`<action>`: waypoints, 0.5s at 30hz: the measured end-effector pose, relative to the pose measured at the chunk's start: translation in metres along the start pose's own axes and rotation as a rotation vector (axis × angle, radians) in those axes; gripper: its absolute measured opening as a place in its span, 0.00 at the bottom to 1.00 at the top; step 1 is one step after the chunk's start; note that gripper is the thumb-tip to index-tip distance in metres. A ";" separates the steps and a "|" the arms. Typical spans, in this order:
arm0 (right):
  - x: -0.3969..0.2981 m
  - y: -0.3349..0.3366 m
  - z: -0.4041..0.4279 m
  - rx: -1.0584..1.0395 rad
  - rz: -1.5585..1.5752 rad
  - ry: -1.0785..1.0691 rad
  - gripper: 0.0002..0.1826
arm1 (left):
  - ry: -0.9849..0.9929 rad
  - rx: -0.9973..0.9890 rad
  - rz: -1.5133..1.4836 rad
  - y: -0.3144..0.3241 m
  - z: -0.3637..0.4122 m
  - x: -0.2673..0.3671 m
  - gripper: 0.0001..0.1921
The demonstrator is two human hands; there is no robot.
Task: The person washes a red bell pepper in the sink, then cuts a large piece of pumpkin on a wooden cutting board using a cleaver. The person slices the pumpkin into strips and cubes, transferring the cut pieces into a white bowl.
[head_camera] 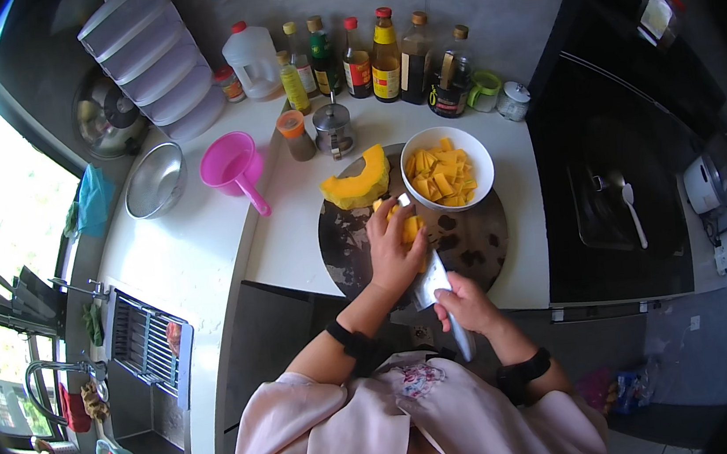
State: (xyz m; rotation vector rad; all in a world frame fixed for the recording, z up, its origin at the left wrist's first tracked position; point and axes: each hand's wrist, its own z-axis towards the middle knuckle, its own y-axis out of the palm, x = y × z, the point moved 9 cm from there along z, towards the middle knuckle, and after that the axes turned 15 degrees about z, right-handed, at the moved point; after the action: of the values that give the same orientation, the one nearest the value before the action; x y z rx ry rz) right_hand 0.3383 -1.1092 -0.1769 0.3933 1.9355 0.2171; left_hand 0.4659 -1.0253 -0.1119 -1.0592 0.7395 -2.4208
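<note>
My left hand [395,247] is curled over cut pumpkin pieces [412,230] on a round dark cutting board [478,241], hiding part of them. In my right hand [468,302] is a broad-bladed kitchen knife [432,279], its blade beside my left fingers near the board's front edge. Behind my left hand, a curved pumpkin wedge [359,184] with its rind on rests at the back left of the board. A white bowl [490,177] on the board's back right holds many flat pumpkin pieces [443,172].
Sauce bottles [357,68] line the wall behind a metal pot [333,127] and an orange-capped shaker [296,138]. To the left are a pink dipper [231,164], a metal strainer [156,182] and a sink [150,442]. A black cooktop [660,269] lies to the right.
</note>
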 end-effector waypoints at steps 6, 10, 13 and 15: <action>-0.069 -0.044 0.003 0.190 0.092 -0.092 0.05 | 0.321 -0.082 -0.119 0.049 0.066 0.060 0.21; -0.082 -0.070 0.010 0.300 0.203 -0.097 0.05 | 0.314 -0.211 -0.065 0.104 0.088 0.059 0.16; -0.082 -0.089 0.008 0.378 0.268 -0.114 0.05 | 0.244 -0.292 0.133 0.135 0.098 0.047 0.16; -0.078 -0.100 0.003 0.427 0.289 -0.106 0.04 | 0.202 -0.346 0.321 0.144 0.100 0.039 0.17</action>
State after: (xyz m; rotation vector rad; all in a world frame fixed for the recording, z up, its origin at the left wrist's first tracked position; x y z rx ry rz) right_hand 0.3512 -1.2308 -0.1433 0.9499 1.8090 -0.0351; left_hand 0.5374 -1.1903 -0.1203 -0.7434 1.3251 -2.1862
